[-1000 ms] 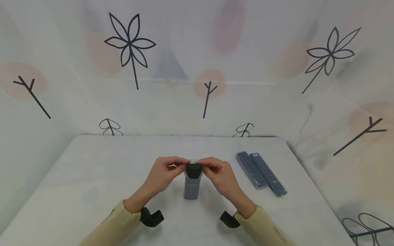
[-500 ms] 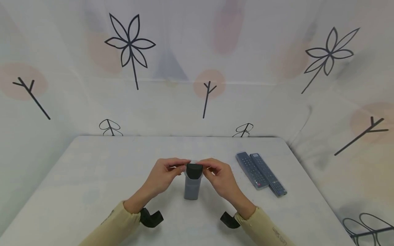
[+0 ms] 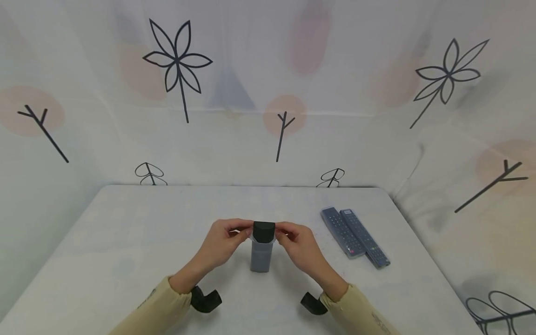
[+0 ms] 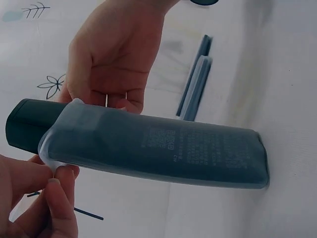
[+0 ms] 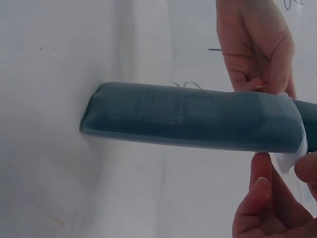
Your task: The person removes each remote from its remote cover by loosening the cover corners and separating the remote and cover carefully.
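A dark remote control (image 4: 34, 124) stands upright on the table, its lower part inside a translucent protective sleeve (image 4: 163, 148). The remote's bare black end (image 3: 264, 231) sticks out of the sleeve's mouth at the top. My left hand (image 3: 222, 242) pinches the sleeve's rim on the left side between thumb and fingers. On the opposite side, my right hand (image 3: 300, 245) pinches the rim in the same way. Printed text shows faintly through the sleeve in the left wrist view. In the right wrist view, a loose flap of the rim (image 5: 287, 161) lies by the right fingertips.
Two more remote controls, a left one (image 3: 343, 231) and a right one (image 3: 365, 237), lie side by side on the white table (image 3: 125, 260) to the right. Behind the table hangs a patterned cloth (image 3: 234, 144). Dark devices (image 3: 206, 300) sit at both wrists.
Both hands have moved slightly down with the sleeve's rim. The rim that showed behind the remote's top is now hidden below it. The other remotes stay put.
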### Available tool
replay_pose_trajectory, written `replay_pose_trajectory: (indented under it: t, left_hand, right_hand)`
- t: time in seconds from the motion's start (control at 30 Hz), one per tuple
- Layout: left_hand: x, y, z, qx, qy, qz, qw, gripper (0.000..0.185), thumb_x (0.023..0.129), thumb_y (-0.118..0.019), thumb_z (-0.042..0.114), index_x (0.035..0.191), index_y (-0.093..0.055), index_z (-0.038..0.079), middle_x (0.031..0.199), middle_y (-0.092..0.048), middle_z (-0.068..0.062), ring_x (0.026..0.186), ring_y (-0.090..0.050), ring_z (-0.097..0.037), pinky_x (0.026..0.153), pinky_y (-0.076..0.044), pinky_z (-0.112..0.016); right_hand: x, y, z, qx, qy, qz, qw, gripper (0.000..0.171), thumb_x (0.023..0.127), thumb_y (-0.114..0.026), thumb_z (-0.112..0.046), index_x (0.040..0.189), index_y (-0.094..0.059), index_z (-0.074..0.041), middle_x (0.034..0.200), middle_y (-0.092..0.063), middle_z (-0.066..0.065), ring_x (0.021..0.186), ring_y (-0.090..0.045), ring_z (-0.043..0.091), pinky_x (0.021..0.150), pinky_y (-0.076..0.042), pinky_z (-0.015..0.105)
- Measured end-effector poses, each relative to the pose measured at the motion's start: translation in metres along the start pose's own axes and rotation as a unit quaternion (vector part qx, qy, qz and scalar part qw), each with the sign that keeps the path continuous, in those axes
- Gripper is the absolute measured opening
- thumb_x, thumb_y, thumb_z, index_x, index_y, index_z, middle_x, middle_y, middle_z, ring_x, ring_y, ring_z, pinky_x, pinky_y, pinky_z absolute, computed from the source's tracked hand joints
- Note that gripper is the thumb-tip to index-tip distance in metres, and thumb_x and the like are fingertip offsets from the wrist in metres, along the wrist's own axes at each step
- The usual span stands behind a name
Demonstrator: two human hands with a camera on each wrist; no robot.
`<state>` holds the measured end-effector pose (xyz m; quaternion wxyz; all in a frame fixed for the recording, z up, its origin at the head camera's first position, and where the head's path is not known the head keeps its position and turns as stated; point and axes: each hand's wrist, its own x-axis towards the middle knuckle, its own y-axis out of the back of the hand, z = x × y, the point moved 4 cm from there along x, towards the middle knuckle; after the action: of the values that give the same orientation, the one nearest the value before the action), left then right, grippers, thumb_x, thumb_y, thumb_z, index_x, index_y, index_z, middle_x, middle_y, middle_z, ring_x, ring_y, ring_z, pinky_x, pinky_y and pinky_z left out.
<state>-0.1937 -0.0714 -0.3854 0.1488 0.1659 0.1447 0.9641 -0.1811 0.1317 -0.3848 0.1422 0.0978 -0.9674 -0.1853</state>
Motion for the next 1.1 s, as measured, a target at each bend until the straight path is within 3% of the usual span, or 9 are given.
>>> replay_pose_trajectory:
  t: [0.2, 0.37, 0.63, 0.9, 1.1]
  left_hand:
    - [0.000, -0.001, 0.000, 0.005, 0.006, 0.016, 0.9998, 0.019, 0.094, -0.065, 0.000, 0.110, -0.075, 0.006, 0.104, -0.073, -0.003, 0.092, -0.067, -0.017, 0.080, -0.056, -0.028]
    - [0.000, 0.000, 0.000, -0.012, 0.004, 0.017, 0.9998, 0.018, 0.095, -0.062, -0.002, 0.104, -0.075, 0.007, 0.100, -0.072, -0.003, 0.090, -0.067, -0.024, 0.080, -0.056, -0.029]
    - [-0.002, 0.001, 0.006, 0.017, 0.043, 0.009, 0.9989, 0.017, 0.094, -0.065, 0.004, 0.106, -0.076, 0.007, 0.101, -0.073, -0.002, 0.086, -0.068, -0.017, 0.077, -0.055, -0.029]
    - [0.002, 0.001, 0.010, 0.020, 0.059, 0.029, 0.9977, 0.016, 0.092, -0.067, 0.003, 0.106, -0.076, 0.005, 0.102, -0.073, -0.004, 0.092, -0.067, -0.018, 0.082, -0.056, -0.035]
    - [0.002, 0.001, 0.010, 0.019, 0.047, 0.050, 0.9975, 0.022, 0.088, -0.068, -0.002, 0.101, -0.077, 0.012, 0.097, -0.072, 0.003, 0.088, -0.064, -0.017, 0.078, -0.055, -0.032]
  right_hand:
    - [-0.002, 0.000, 0.000, 0.024, -0.051, 0.001, 0.998, 0.023, 0.099, -0.059, -0.003, 0.118, -0.071, -0.001, 0.099, -0.072, 0.008, 0.087, -0.064, 0.021, 0.073, -0.053, 0.035]
    - [-0.003, -0.001, -0.003, 0.052, -0.074, 0.017, 0.996, 0.021, 0.096, -0.062, -0.001, 0.113, -0.074, -0.002, 0.100, -0.073, 0.008, 0.087, -0.065, 0.020, 0.076, -0.053, 0.033]
    - [-0.002, -0.001, -0.006, 0.048, -0.088, 0.040, 0.994, 0.019, 0.096, -0.062, 0.000, 0.110, -0.074, -0.001, 0.101, -0.073, 0.007, 0.086, -0.064, 0.020, 0.075, -0.052, 0.032]
    - [0.001, 0.000, -0.013, 0.021, -0.051, 0.051, 0.997, 0.018, 0.094, -0.063, 0.001, 0.107, -0.075, -0.005, 0.101, -0.072, 0.004, 0.095, -0.065, 0.020, 0.087, -0.054, 0.040]
    - [0.000, 0.001, -0.015, 0.011, -0.028, 0.061, 0.998, 0.025, 0.092, -0.064, 0.006, 0.107, -0.076, -0.009, 0.103, -0.071, 0.001, 0.092, -0.064, 0.018, 0.080, -0.055, 0.033]
